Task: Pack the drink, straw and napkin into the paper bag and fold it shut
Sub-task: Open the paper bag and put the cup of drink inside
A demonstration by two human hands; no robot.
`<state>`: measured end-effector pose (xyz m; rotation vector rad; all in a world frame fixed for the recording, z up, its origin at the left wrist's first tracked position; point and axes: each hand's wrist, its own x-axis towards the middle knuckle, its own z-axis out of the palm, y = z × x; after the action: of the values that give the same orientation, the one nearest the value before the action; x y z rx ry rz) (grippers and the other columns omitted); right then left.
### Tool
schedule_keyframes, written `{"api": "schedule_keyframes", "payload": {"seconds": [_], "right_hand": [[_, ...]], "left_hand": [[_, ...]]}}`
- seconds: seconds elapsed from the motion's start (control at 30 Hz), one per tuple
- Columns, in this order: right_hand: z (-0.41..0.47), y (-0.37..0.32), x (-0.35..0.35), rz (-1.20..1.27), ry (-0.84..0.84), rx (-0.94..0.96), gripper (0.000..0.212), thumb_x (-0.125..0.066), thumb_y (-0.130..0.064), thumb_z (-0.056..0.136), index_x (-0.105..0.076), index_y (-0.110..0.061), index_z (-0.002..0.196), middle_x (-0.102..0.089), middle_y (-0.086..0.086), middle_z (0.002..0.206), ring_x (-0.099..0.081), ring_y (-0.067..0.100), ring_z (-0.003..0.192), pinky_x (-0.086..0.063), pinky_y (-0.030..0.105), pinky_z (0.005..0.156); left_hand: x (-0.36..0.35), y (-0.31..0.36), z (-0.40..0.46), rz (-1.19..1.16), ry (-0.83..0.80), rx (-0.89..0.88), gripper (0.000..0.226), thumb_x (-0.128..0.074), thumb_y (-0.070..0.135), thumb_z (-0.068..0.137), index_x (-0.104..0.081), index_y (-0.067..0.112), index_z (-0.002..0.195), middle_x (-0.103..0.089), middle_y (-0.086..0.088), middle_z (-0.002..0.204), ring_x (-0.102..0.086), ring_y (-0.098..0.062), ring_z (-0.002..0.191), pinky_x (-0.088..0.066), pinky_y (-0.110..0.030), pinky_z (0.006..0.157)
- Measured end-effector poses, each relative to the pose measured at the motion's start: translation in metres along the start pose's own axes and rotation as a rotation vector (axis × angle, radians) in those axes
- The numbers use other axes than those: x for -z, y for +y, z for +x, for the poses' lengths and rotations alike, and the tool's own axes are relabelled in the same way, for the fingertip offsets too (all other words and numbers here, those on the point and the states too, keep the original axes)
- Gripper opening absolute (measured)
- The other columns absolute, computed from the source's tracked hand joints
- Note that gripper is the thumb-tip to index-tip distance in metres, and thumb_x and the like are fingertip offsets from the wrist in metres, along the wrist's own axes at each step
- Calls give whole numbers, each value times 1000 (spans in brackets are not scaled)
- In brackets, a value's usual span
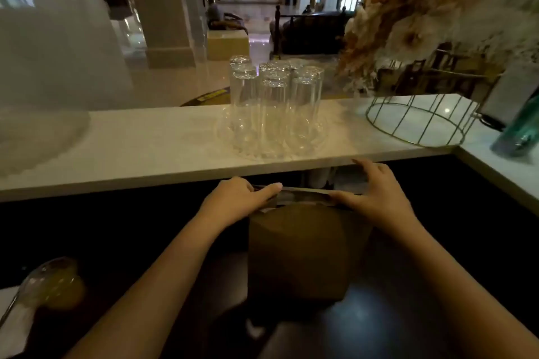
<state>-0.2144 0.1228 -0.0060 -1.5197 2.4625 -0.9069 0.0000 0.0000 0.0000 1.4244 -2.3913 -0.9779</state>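
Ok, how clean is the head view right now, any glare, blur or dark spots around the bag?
Head view: the bag and both hands, left and right, sit in dim light against a dark counter, soft but readable; the bag's mouth is too dark to see inside. The glasses on the white ledge are brighter. The edges are blurred and bowed by the wide lens.

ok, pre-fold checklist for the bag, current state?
1. Bag upright on the dark counter: ok.
2. Left hand pinching the top edge: ok.
3. Right hand gripping the other end of the top edge: ok.
4. Drink, straw, napkin inside: cannot tell, the interior is hidden.
5. Top folded shut: not ok, the mouth is still slightly open.
6. Glasses on the ledge apart from the hands: ok.
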Motion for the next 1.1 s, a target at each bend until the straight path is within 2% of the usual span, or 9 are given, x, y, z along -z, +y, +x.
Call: {"api": "schedule_keyframes", "payload": {"seconds": [0.1,0.27,0.4,0.5,0.6,0.7,0.83,1.0,1.1], "right_hand": [[-9,2,-9,66,88,-165,91,-72,-53,64,-23,-31,138,-38,12,135,-49,29,113,-46,39,77],[-17,10,-11,78,63,-210,95,-74,-38,69,-13,-31,141,-41,15,136,-54,31,108,-47,39,76],[-28,22,-7,179,0,-277,97,-73,-29,74,-6,-25,145,-56,17,130,-55,33,115,-47,40,87],[-30,28,-2,297,-84,-285,88,-69,-20,79,-10,-23,145,-65,13,119,-62,24,102,-50,32,78],[-31,31,4,384,-199,-263,69,-63,-11,84,-26,-23,141,-69,-2,90,-64,7,66,-54,23,50],[-31,29,9,467,-270,-235,56,-57,-2,85,-41,-27,133,-70,-7,66,-69,4,60,-52,16,43],[-26,14,5,552,-368,-232,58,-50,5,86,-46,-37,126,-72,10,75,-70,23,67,-58,26,51],[-7,-24,-20,579,-543,-228,49,-53,0,86,-47,-40,114,-72,9,82,-72,21,66,-57,25,47],[4,-61,-46,558,-633,-192,39,-50,-3,89,-49,-37,108,-68,8,85,-70,19,63,-58,26,46]], "left_hand": [[-13,10,-1,90,89,66,62,-51,76,66,-44,18,45,-49,3,49,-50,-16,49,-36,-27,51],[-18,1,-5,85,175,59,32,-60,54,75,-64,23,82,-67,3,84,-62,-19,79,-54,-35,71],[-8,-13,-10,-133,115,52,31,-58,33,84,-60,27,114,-63,7,84,-59,-8,77,-49,-27,62],[3,-19,-16,-348,-5,79,39,-52,19,89,-51,35,125,-66,0,102,-63,-12,87,-53,-24,56],[12,-28,-22,-463,-90,104,50,-50,5,88,-50,37,126,-71,3,90,-66,-8,80,-54,-19,49],[21,-40,-27,-512,-115,130,55,-51,-2,86,-51,36,125,-73,4,82,-68,-6,73,-53,-18,47],[37,-59,-37,-511,-98,163,55,-52,-3,85,-54,39,121,-74,3,89,-68,-8,81,-54,-20,50],[74,-104,-62,-526,-29,189,53,-57,0,82,-62,52,91,-77,11,82,-70,-7,79,-54,-21,54],[92,-135,-83,-529,-14,225,53,-54,-2,83,-63,50,94,-76,13,86,-70,-5,81,-55,-21,56]]}}
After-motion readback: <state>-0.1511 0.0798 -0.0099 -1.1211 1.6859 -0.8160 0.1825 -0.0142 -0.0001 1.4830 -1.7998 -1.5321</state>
